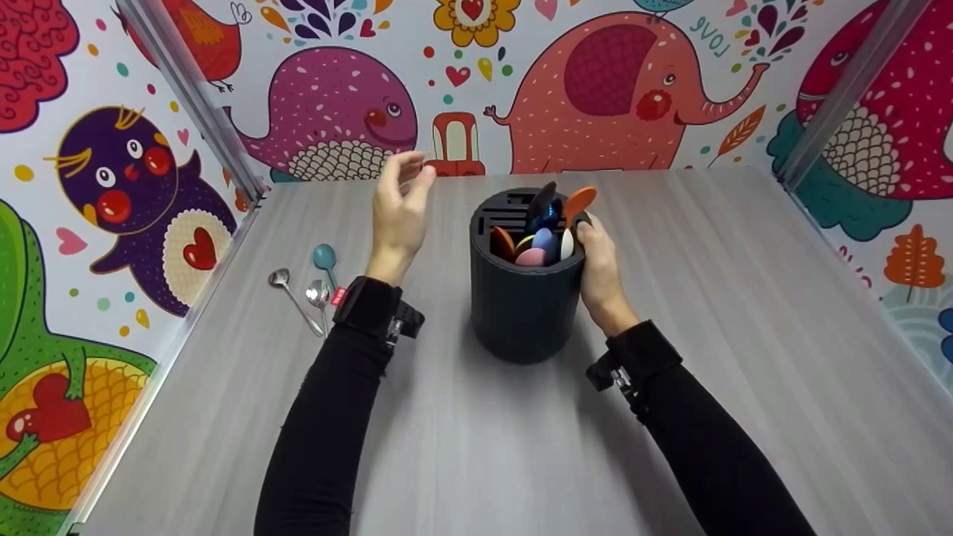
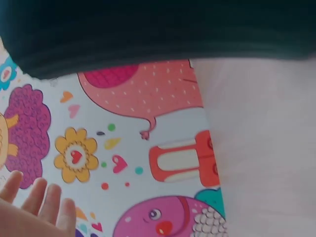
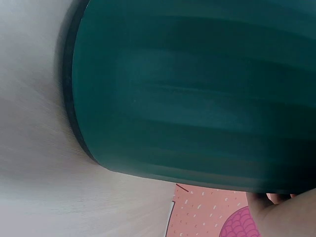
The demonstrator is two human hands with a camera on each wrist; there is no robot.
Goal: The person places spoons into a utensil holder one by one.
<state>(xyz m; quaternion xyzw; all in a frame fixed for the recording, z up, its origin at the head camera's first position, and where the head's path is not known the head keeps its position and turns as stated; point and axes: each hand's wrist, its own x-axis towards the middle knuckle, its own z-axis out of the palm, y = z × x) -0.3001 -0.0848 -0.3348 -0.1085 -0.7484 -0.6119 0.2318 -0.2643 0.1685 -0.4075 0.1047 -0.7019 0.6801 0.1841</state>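
A dark green-black utensil holder (image 1: 525, 313) stands upright on the table, its top partly slotted. Spoons in several colours poke out of it, among them an orange spoon (image 1: 581, 199), a pink spoon (image 1: 531, 257) and a blue spoon (image 1: 543, 240). My right hand (image 1: 601, 272) grips the holder's right side near the rim, some fingers hidden behind it. In the right wrist view the holder's ribbed wall (image 3: 187, 98) fills most of the picture. To the left of the holder, my left hand (image 1: 402, 208) is raised with relaxed fingers and holds nothing.
Left on the table lie a small metal ladle (image 1: 280, 278), a metal spoon (image 1: 319, 293) and a teal spoon (image 1: 324, 257) with a red tag (image 1: 339, 296). Cartoon-printed panels (image 1: 461, 89) stand along the back and sides, with metal posts (image 1: 849, 97) at the corners.
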